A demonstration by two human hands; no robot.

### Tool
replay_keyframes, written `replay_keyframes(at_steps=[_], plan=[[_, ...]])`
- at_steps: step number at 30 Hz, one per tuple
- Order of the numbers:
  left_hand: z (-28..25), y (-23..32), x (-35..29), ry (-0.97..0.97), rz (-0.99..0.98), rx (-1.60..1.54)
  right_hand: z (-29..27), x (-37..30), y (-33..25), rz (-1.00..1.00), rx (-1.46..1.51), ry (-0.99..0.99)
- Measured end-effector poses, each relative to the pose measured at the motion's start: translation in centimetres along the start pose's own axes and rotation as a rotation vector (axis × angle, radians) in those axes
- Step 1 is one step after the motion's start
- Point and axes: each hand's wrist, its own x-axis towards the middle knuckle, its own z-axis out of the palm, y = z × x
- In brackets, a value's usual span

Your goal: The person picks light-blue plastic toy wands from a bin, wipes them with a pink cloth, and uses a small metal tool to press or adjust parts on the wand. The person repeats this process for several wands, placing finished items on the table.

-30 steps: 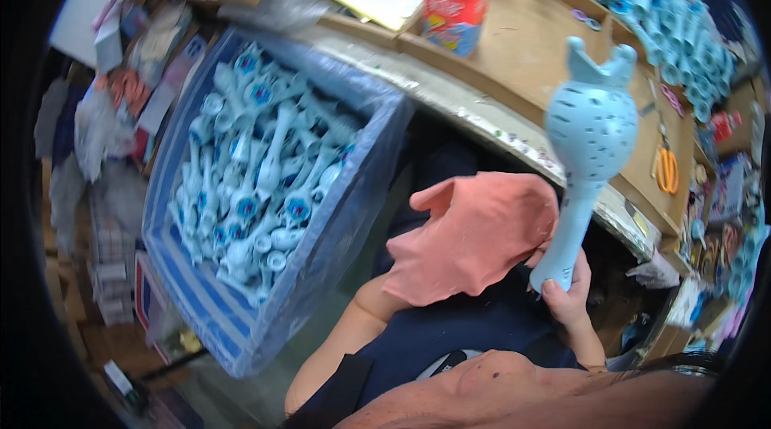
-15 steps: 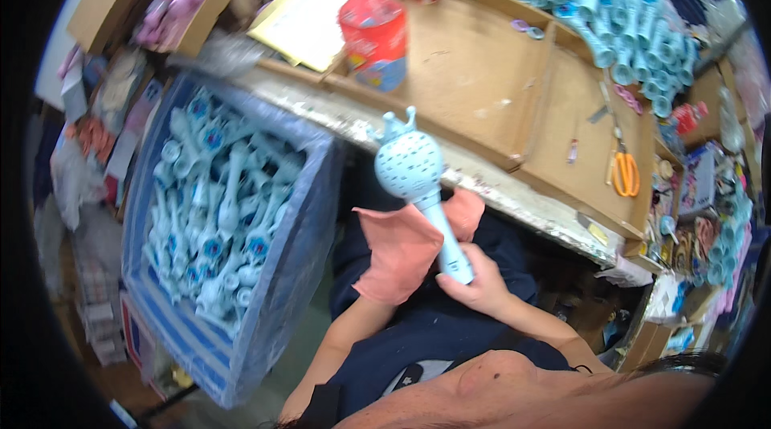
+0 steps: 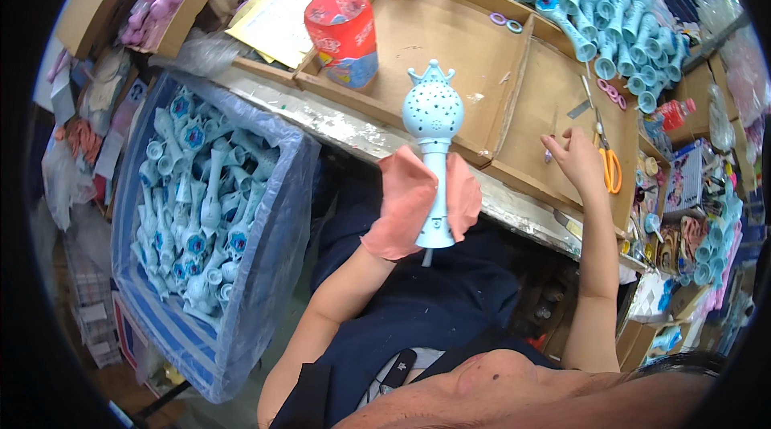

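Observation:
A light blue toy wand [image 3: 434,180] stands nearly upright, with a round, star-pierced head and a crown on top. My left hand [image 3: 409,208] is wrapped round its handle through a salmon-pink cloth [image 3: 397,196], which hides the fingers. From the wand's lower end sticks a short pale rod [image 3: 427,257]. Over the right compartment of the cardboard tray, my right hand [image 3: 580,162] holds nothing, its fingers apart. Its fingertips are close to a slim tool [image 3: 548,154] with a thin shaft; whether they touch it I cannot tell. Orange-handled scissors [image 3: 612,170] lie just right of that hand.
A blue plastic-lined crate [image 3: 261,268] full of similar wand parts stands at left. The cardboard tray [image 3: 514,100] rests on the worn table edge. A red bottle [image 3: 341,31] stands in its left part. More blue wand parts [image 3: 618,19] are piled at the back right.
My right hand has let go of the wand's lower end and moved right, over the tray. The wand has turned more upright in my left hand.

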Motion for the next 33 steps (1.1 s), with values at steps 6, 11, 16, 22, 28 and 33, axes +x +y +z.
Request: replay_keyframes(at_steps=[6,11,16,22,28,33], plan=[[-0.3,0.7,0.2,-0.229,0.001,0.02,0.0,0.2,1.4,0.22,0.306,-0.158],[-1.1,0.8,-2.4,0.066,0.046,0.914,-4.8,-7.7,-3.0,-0.574,0.498,0.057],[-0.9,0.5,-3.3,0.081,0.143,2.088,-6.8,-12.0,-6.5,-0.948,0.279,0.045],[0.6,0.4,-2.0,0.318,-0.19,1.336,-6.2,-12.7,-6.6,-0.928,0.239,0.114],[0.1,0.0,-1.4,0.272,-0.189,1.084,-6.2,-12.6,-6.4,-0.974,0.184,0.133],[0.6,0.4,-0.8,0.205,-0.289,1.348,-4.9,-13.1,-5.2,-0.954,0.145,0.06]])
